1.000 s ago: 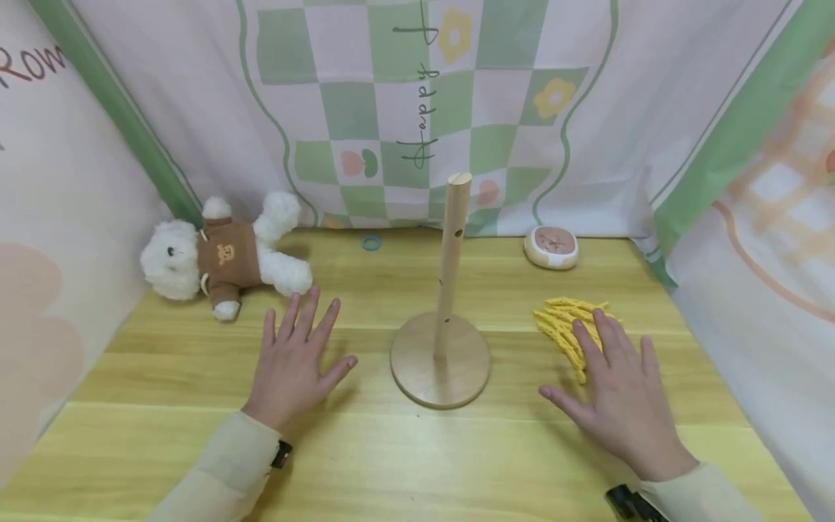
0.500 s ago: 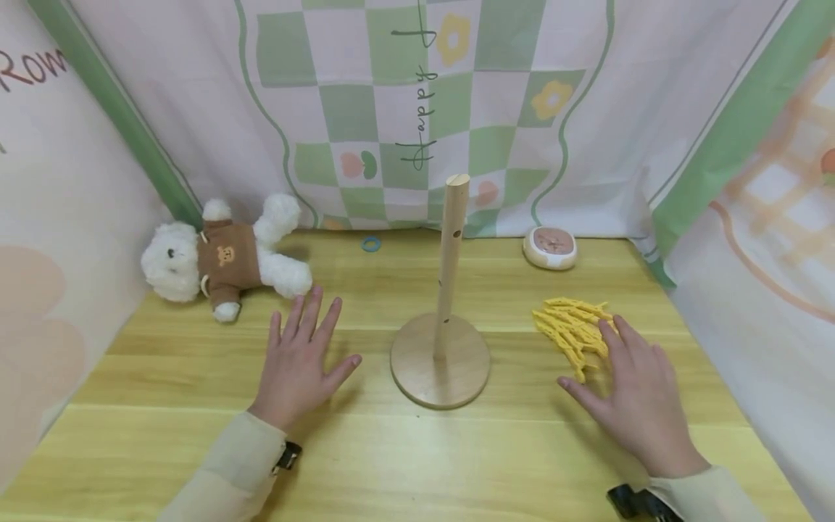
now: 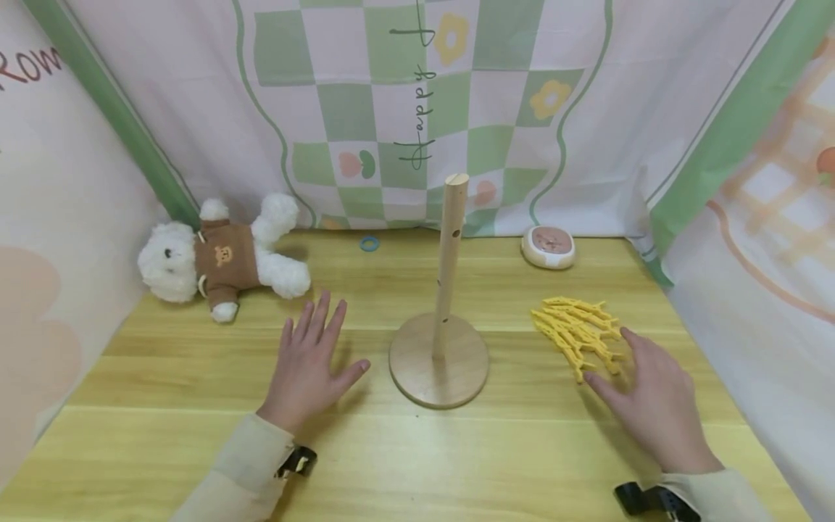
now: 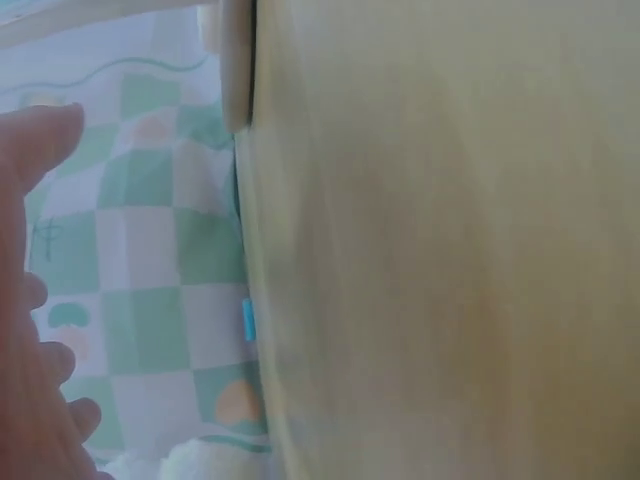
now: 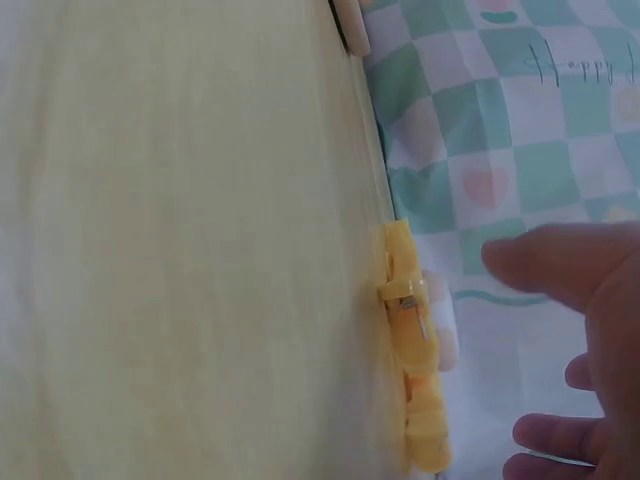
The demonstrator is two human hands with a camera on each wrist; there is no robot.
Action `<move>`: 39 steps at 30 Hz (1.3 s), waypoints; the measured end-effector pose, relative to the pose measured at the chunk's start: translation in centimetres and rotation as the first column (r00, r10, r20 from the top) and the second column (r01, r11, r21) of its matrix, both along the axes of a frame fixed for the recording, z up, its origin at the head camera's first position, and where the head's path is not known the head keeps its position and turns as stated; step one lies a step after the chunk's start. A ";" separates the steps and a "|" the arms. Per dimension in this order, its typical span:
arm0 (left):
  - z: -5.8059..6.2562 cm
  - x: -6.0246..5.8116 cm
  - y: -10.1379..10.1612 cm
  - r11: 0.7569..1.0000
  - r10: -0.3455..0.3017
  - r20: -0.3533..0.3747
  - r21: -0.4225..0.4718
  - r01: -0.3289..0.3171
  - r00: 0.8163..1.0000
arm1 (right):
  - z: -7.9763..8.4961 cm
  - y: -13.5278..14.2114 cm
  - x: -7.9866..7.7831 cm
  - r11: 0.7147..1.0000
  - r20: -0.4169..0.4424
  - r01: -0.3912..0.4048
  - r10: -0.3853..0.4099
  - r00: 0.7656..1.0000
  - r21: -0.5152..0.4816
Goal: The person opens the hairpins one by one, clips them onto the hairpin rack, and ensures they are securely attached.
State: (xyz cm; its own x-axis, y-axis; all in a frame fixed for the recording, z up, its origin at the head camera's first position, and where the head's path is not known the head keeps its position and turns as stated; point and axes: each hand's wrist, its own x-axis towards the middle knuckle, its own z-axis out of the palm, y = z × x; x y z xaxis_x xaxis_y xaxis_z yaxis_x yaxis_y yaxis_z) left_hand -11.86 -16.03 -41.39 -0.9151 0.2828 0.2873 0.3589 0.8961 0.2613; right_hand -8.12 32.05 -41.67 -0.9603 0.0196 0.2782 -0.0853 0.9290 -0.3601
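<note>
Several yellow plastic branch-shaped pieces (image 3: 574, 330) lie in a bunch on the table's right side. Just beside their near right end is my right hand (image 3: 662, 402), thumb and fingers apart and holding nothing. In the right wrist view, this hand (image 5: 610, 340) hovers over the yellow pieces (image 5: 410, 330) with a gap between. My left hand (image 3: 309, 370) is spread left of the wooden stand, its fingers nearly straight and grasping nothing. The stand has an upright wooden post (image 3: 449, 261) with small holes, set on a round base (image 3: 417, 373). In the left wrist view, the left hand (image 4: 35, 300) shows only partly.
A white plush toy in a brown shirt (image 3: 228, 254) lies at the back left. Along the back edge are a small blue ring (image 3: 369, 243) and a white and pink rounded device (image 3: 549, 247). Printed curtains (image 3: 417, 109) surround the wooden table (image 3: 417, 464).
My right hand has moved right and toward me, off the yellow pieces, uncovering them, and its fingers are more bent. My left hand has shifted slightly to the right, still spread.
</note>
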 end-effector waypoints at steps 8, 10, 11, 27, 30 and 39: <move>-0.7 0.2 1.2 0.995 -0.029 0.092 0.093 0.021 0.995 | -0.9 1.4 -0.5 0.999 0.084 0.027 -0.023 0.996 -0.045; -1.0 0.1 1.7 0.990 -0.050 0.118 0.136 0.033 0.992 | -1.0 1.7 -0.7 0.999 0.090 0.024 -0.022 0.996 -0.028; -1.2 0.1 2.0 0.986 -0.063 0.131 0.160 0.042 0.989 | -1.0 1.9 -0.8 1.000 0.090 0.023 -0.022 0.996 -0.018; -3.4 -0.7 5.8 0.936 -0.124 0.342 0.352 -0.005 0.931 | -1.4 2.9 -1.6 0.998 0.174 0.060 -0.061 0.983 0.011; -3.2 -0.8 6.2 0.937 -0.128 0.348 0.350 -0.002 0.929 | -1.5 3.1 -1.5 0.997 0.178 0.072 -0.074 0.981 0.017; -3.1 -0.6 6.6 0.951 -0.124 0.335 0.308 0.016 0.934 | -2.0 2.9 -0.9 0.989 0.148 0.118 -0.104 0.983 -0.085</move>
